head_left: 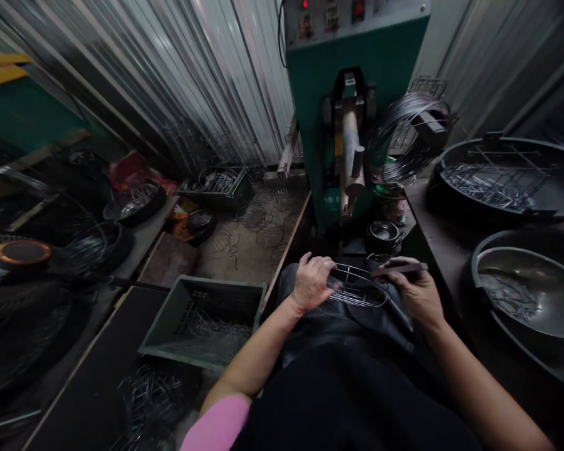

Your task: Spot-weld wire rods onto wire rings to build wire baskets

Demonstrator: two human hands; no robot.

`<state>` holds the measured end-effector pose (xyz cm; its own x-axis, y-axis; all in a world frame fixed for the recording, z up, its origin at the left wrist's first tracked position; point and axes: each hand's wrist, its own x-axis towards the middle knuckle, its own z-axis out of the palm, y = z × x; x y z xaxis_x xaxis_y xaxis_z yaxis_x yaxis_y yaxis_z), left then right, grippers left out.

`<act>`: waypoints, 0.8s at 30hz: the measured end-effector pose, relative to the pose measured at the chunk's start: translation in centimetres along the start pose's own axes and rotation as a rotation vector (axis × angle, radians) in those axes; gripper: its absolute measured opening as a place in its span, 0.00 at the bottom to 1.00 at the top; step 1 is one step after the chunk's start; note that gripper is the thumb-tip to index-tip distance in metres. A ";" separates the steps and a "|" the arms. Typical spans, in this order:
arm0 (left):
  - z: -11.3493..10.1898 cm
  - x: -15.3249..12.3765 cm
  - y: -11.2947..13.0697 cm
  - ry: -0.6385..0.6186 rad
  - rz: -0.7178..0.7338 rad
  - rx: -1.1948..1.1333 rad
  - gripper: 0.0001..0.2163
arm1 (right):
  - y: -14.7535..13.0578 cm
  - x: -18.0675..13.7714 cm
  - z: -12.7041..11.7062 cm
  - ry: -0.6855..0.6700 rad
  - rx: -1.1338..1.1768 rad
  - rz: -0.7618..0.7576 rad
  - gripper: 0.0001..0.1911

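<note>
My left hand (311, 282) is closed over the left rim of a round wire frame (357, 289) that rests on my lap. Its fingers curl around the wires. My right hand (416, 289) grips the right side of the same frame and also pinches a thin dark flat piece (401, 269) that points left over the frame. Both hands sit just in front of a green welding machine (357, 94), whose arm (350, 156) hangs above a small metal bowl (382, 233).
A grey plastic crate (202, 319) with wire pieces stands at my left. Large dark basins (521, 282) (507, 175) with short wires sit on the right bench. A coil of wire (411, 134) hangs by the machine. More bowls and wire frames lie on the left.
</note>
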<state>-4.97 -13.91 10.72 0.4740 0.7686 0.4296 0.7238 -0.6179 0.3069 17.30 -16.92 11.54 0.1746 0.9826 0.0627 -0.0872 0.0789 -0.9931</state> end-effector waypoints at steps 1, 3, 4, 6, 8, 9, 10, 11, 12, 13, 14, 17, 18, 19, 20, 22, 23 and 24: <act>-0.1 -0.1 0.0 0.001 0.006 0.006 0.15 | 0.2 -0.1 0.4 -0.020 -0.065 -0.018 0.13; -0.1 -0.2 0.0 0.010 0.022 0.017 0.15 | 0.9 -0.2 0.9 -0.036 -0.219 -0.104 0.11; -0.2 -0.3 0.0 0.020 0.032 0.021 0.15 | 1.3 -0.1 1.0 -0.048 -0.292 -0.152 0.11; -0.2 -0.5 -0.2 0.048 0.049 0.025 0.15 | 1.9 0.1 0.7 -0.109 -0.390 -0.203 0.11; -0.3 -0.7 -0.4 0.080 0.069 0.020 0.15 | 1.9 0.5 0.3 -0.217 -0.439 -0.196 0.12; -0.3 -0.9 -0.6 0.096 0.077 0.017 0.15 | 1.7 0.7 0.0 -0.279 -0.453 -0.187 0.12; -0.4 -1.0 -0.7 0.108 0.083 0.014 0.15 | 1.4 0.8 -0.2 -0.340 -0.465 -0.183 0.12; -0.4 -1.1 -0.9 0.118 0.084 0.013 0.14 | 1.0 1.0 -0.3 -0.393 -0.476 -0.181 0.12; -0.5 -1.2 -1.0 0.131 0.079 0.011 0.14 | 0.5 1.1 -0.4 -0.427 -0.482 -0.178 0.12; -0.5 -1.4 -1.1 0.143 0.072 0.009 0.14 | 0.1 1.2 -0.3 -0.441 -0.482 -0.164 0.12; -0.5 -1.5 -1.2 0.154 0.062 0.007 0.14 | -0.2 1.2 -0.2 -0.436 -0.474 -0.137 0.13; -0.6 -1.9 -1.4 0.178 0.015 0.002 0.15 | -0.8 1.2 0.8 -0.357 -0.422 -0.046 0.15; -0.7 -1.9 -1.5 0.187 -0.001 0.002 0.15 | -0.8 1.2 1.2 -0.329 -0.405 -0.038 0.15; -0.7 -2.0 -1.5 0.199 -0.015 0.004 0.15 | -0.9 1.3 1.7 -0.303 -0.394 -0.046 0.15; -0.8 -1.9 -1.6 0.218 -0.025 0.006 0.15 | -1.0 1.5 2.1 -0.282 -0.390 -0.070 0.15; -0.9 -1.5 -1.8 0.264 -0.028 0.013 0.15 | -1.5 1.9 3.0 -0.256 -0.400 -0.136 0.14; -1.0 -1.2 -1.9 0.284 -0.018 0.015 0.15 | -1.9 2.2 3.3 -0.258 -0.412 -0.167 0.13; -1.1 -0.8 -2.1 0.299 0.002 0.016 0.15 | -2.3 2.5 3.6 -0.272 -0.430 -0.197 0.13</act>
<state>-7.40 -13.41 10.63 0.3083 0.6832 0.6620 0.7319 -0.6149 0.2937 14.44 -14.03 14.32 -0.1181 0.9687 0.2182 0.3402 0.2460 -0.9076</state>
